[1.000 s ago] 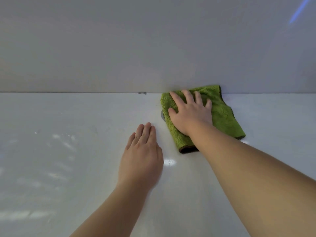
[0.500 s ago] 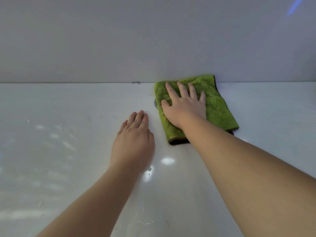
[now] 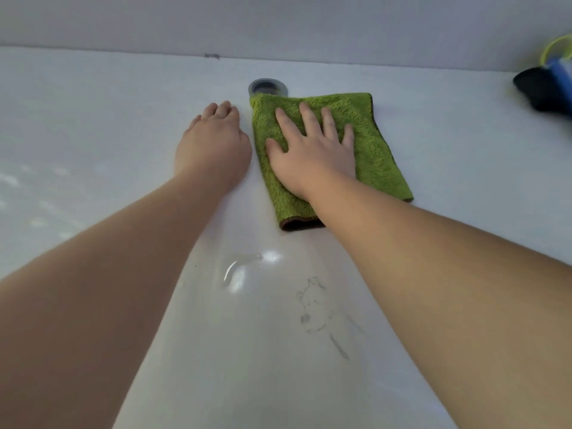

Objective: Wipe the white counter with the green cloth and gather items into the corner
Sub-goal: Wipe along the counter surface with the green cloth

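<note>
The folded green cloth (image 3: 376,156) lies flat on the white counter (image 3: 108,125), a short way in front of the back wall. My right hand (image 3: 312,150) presses down on it with fingers spread. My left hand (image 3: 213,140) rests palm-down on the bare counter just left of the cloth, fingers together, holding nothing. A grey round ring (image 3: 267,86) sits at the cloth's far left corner, partly under it.
A black, blue and yellow-green item (image 3: 548,85) lies blurred at the far right edge by the wall. A small water puddle (image 3: 240,267) and grey smudges (image 3: 315,308) mark the counter between my forearms. A small dark mark (image 3: 212,56) sits at the wall seam.
The cloth and my right hand have pulled back from the wall toward me, uncovering the grey ring. My left hand has moved alongside. The view has tilted, bringing the item at right into sight.
</note>
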Available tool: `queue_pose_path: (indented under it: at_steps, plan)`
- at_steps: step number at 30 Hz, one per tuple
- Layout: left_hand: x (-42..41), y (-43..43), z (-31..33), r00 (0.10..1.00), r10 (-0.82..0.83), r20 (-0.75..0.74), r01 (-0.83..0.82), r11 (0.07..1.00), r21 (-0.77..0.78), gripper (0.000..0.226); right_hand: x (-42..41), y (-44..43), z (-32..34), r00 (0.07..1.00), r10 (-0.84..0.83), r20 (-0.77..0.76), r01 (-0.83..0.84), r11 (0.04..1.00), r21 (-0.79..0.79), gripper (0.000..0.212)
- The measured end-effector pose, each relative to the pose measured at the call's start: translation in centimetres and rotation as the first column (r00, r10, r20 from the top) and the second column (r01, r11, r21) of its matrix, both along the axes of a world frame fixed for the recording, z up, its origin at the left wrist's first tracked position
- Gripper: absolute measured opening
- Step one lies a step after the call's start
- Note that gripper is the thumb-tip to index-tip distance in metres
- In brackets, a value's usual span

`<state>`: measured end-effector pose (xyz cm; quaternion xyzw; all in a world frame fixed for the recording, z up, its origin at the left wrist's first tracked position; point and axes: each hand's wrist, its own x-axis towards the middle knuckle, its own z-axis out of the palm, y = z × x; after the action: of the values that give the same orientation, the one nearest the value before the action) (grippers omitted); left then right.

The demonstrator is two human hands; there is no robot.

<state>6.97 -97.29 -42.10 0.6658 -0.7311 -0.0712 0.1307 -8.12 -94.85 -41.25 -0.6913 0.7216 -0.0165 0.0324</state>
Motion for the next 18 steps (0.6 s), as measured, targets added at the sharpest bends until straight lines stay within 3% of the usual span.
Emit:
queue_pose_path:
  at_steps: [11, 18]
  plan:
    - [-0.1, 0.5, 0.9, 0.999, -0.048, -0.008, 0.048, 0.999, -0.005, 0.046, 1.3, 13.9, 0.2, 0.999, -0.023, 0.044, 0.025, 0.998, -0.062, 0.064]
    - [-0.3, 0.6, 0.8, 0.999, -0.038, -0.035, 0.038, 0.999, 0.011, 0.049, 2.2, 17.8, 0.2, 0.998, -0.046, 0.046, 0.05, 0.996, -0.068, 0.063]
